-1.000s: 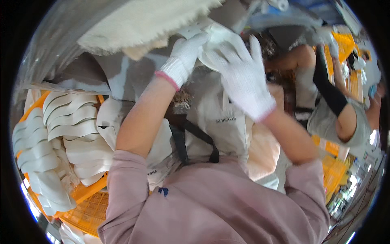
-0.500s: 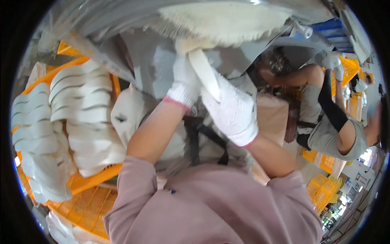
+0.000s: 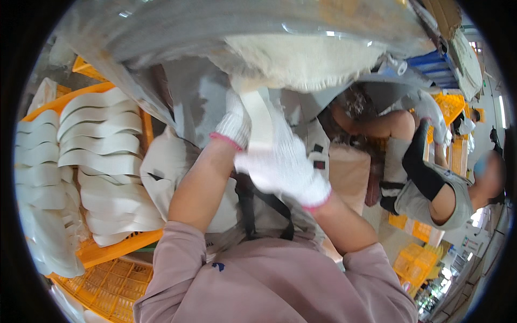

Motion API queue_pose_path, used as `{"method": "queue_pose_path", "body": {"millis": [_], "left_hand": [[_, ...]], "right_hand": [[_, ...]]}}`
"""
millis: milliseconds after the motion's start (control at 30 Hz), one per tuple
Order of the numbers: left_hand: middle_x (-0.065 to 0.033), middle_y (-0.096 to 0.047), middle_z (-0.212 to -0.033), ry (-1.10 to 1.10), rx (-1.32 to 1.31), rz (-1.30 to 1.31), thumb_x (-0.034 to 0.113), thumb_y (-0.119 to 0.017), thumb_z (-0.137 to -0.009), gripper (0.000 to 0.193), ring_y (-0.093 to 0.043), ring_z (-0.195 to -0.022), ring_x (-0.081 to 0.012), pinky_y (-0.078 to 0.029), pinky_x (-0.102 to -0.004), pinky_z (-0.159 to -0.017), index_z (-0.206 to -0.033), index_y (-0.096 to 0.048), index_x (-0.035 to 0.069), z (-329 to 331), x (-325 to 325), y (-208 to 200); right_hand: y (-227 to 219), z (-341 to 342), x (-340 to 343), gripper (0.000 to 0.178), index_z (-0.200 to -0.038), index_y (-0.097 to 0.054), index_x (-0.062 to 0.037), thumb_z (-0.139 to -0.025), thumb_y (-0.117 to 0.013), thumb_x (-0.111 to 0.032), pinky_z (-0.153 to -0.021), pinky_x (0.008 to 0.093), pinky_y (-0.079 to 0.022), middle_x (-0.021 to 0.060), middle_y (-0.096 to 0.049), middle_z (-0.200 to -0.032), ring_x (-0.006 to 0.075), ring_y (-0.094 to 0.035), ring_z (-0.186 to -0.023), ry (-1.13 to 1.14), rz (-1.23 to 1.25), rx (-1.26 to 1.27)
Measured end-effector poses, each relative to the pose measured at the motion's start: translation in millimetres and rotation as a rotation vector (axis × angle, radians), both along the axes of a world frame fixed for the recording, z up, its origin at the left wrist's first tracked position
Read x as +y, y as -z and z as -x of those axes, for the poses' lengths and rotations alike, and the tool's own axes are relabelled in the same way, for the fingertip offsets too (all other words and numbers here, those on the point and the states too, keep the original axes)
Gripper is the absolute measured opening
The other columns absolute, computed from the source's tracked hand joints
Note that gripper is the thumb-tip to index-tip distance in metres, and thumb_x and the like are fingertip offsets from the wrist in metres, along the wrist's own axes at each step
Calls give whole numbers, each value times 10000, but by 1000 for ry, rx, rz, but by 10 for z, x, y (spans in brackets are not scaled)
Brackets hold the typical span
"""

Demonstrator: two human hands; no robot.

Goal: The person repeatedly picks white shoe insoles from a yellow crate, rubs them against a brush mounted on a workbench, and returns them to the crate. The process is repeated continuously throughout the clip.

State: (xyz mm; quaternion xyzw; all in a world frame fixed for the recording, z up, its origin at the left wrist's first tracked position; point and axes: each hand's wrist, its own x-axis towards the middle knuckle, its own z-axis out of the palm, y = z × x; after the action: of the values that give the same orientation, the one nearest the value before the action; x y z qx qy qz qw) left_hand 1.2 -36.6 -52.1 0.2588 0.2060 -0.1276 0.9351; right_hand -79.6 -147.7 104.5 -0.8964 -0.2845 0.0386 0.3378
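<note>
A white curved piece [image 3: 259,118] with a smooth face stands between my hands, its far end at the frayed lower edge of a cream buffing wheel [image 3: 307,62]. My left hand [image 3: 237,116], in a white knitted glove, grips the piece from the left near that end; its fingertips are partly hidden. My right hand [image 3: 285,167], gloved likewise, is closed around the right side and near end of the piece. Whether the piece touches the wheel or sits just under it I cannot tell.
Stacks of similar wavy white pieces [image 3: 102,129] fill an orange crate [image 3: 121,243] on the left. A grey hood [image 3: 177,37] curves over the wheel. On the right another person [image 3: 439,188] in grey, with white gloves, works beside yellow crates [image 3: 414,264].
The white piece has turned from a slant to nearly upright, with its broad face showing more. My right hand has shifted left and toward me along it. The co-worker's gloved hand has moved.
</note>
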Motion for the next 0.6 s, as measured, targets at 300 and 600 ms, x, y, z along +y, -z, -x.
{"method": "queue_pose_path", "body": {"millis": [300,600], "left_hand": [[-136,-622,-915,98,135,205,708,-413,-1027,630,-655,-836,-389,-593,-616,-813,-1116,-609,116,308,-136,-51],[-148,-746,-1179,80,-236,-510,285,-480,-1107,365,-730,-1094,-342,-584,-419,-936,-1251,-681,17,42,104,208]], "right_hand": [[209,730,-271,818,-1438,-528,72,-811,-868,-330,-905,475,-577,285,-686,-1203,449,-702,-1042,311,67,-17],[256,-45,-49,433,-1097,-702,-32,-814,-870,-314,-764,414,-611,171,-760,-977,354,-768,-875,331,-33,-86]]}}
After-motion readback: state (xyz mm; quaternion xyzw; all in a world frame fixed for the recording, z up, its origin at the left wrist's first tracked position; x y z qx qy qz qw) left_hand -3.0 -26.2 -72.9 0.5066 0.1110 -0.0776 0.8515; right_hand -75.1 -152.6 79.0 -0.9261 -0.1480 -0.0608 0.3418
